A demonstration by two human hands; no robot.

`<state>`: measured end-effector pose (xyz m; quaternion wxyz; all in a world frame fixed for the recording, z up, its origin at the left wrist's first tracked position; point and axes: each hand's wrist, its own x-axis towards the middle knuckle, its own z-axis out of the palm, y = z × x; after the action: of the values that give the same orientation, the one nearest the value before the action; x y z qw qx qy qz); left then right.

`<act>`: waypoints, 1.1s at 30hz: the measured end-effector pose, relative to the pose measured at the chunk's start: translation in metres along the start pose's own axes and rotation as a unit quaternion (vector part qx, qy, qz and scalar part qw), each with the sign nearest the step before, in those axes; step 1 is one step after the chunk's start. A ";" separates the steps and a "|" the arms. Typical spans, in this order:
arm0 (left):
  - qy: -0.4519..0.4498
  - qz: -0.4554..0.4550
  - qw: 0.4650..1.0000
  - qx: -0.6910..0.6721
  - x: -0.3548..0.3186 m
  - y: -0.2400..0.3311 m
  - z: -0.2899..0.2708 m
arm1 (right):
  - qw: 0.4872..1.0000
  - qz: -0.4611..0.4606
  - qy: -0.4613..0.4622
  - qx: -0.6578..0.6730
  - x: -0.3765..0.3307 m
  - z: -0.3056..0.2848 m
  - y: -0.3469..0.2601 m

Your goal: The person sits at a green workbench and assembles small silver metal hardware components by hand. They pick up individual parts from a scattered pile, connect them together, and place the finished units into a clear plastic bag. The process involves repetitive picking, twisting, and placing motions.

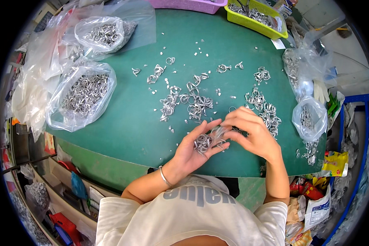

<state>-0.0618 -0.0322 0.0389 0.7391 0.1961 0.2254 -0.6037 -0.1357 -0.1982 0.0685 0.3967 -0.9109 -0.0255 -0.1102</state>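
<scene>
In the lower middle of the frame, the left hand (188,151) is cupped, palm up, around a small cluster of silver rings (203,142), while the right hand (251,128) has its fingers bent close together over that palm; blur there hides whether it grips a ring. The likeliest mishap is spillage: the left palm is shallow and its fingers loosely curled, so a tilt could drop rings onto the counter (137,135) or, with the near edge so close, past it. Rings could also mix, since the central heap (199,104) and the right-hand heap (270,119) lie near each other and a sleeve or wrist might sweep one into the other. Small metal chips (218,91) scattered across the middle could get picked up with the rings. Counted: two hands; one bracelet (165,176), on the left wrist; two baskets along the top edge, one purple (188,4) and one yellow-green (256,25); two open bags of rings at left, the upper bag (104,35) and the lower bag (85,96); one smaller open bag (309,119) at right. Rings and chips overlap too much to number.
</scene>
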 end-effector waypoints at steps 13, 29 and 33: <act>-0.077 -0.034 0.996 -0.001 0.009 0.000 -0.037 | 0.956 0.187 0.138 -0.178 0.065 -0.011 0.118; -0.053 -0.053 0.997 0.014 0.006 -0.002 -0.043 | 0.978 0.125 -0.031 -0.166 -0.032 -0.003 0.026; -0.032 -0.046 0.997 0.052 0.004 -0.004 -0.036 | 0.983 0.176 0.006 -0.052 -0.040 -0.003 0.032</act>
<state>-0.0688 -0.0162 0.0072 0.7059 0.2044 0.1785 -0.6543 -0.1708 -0.2210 0.0387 0.3619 -0.9200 0.1436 -0.0454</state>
